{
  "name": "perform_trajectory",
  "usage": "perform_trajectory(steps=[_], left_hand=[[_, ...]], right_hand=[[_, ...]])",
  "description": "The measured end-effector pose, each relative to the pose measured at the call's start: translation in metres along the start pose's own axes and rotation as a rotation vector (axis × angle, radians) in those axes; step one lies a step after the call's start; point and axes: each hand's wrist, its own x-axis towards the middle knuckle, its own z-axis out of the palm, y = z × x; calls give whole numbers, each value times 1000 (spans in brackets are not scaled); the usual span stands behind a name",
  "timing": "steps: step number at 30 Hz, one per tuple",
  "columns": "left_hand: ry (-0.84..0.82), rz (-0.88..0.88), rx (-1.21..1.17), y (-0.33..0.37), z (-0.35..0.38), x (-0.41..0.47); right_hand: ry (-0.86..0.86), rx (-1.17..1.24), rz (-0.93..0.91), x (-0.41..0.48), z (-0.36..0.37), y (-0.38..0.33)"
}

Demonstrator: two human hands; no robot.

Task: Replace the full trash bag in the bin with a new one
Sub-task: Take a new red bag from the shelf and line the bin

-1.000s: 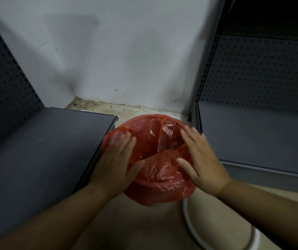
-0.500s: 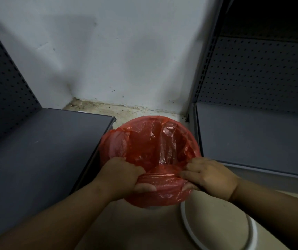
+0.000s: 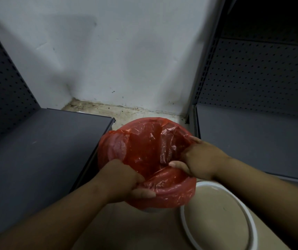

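A red plastic trash bag (image 3: pixel 144 147) lines a round bin on the floor, its edge folded outward over the rim so that the bin itself is almost wholly covered. My left hand (image 3: pixel 124 179) pinches the bag at the near left of the rim, thumb on the outside. My right hand (image 3: pixel 197 159) reaches into the bag at the right side, fingers curled around a fold of plastic. The inside of the bag looks hollow and crumpled.
A white ring (image 3: pixel 218 219) lies flat on the beige floor just right of the bin. Grey metal shelves with pegboard backs stand at left (image 3: pixel 42 152) and right (image 3: pixel 252 138). A white wall (image 3: pixel 123 56) closes the corner behind.
Both hands went from lying flat on the bag to gripping it at the near rim. My right hand has since moved up and into the right side of the bag.
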Motion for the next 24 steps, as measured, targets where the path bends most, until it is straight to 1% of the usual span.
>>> perform_trajectory(steps=[2, 4, 5, 7, 9, 11, 12, 13, 14, 15, 17, 18, 19, 21, 22, 24], left_hand=[[12, 9, -6, -2, 1, 1], [6, 19, 2, -4, 3, 1], [0, 23, 6, -4, 4, 0], [-1, 20, 14, -6, 7, -1], [15, 15, 31, -7, 8, -2], [19, 4, 44, -7, 9, 1], [17, -7, 40, -7, 9, 2], [31, -21, 23, -6, 8, 2], [70, -41, -12, -5, 8, 1], [131, -80, -66, -6, 8, -2], [326, -239, -202, -8, 10, -6], [436, -338, -279, -8, 12, -5], [522, -438, -369, -8, 15, -4], [597, -596, -561, -5, 21, 2], [605, -637, -619, -3, 23, 4], [614, -668, -642, 1, 24, 7]], right_hand=[[-20, -24, -28, 13, -6, -12], [-110, -55, -56, 31, -5, -14], [-164, -71, -33, 40, -5, -10], [-249, -104, 95, 51, -3, 5], [-296, -158, 191, 58, -2, 20], [-313, -149, 215, 59, 0, 22], [-292, -94, 216, 58, -1, 18], [-234, -16, 216, 55, -1, 12], [-128, 63, 225, 52, -1, 6], [14, 131, 255, 46, -1, 2], [306, 274, 390, 33, 1, -7], [392, 390, 476, 27, 3, -11], [423, 526, 553, 22, 5, -16], [383, 740, 642, 18, 14, -26], [368, 778, 659, 17, 19, -31], [399, 792, 670, 19, 27, -35]])
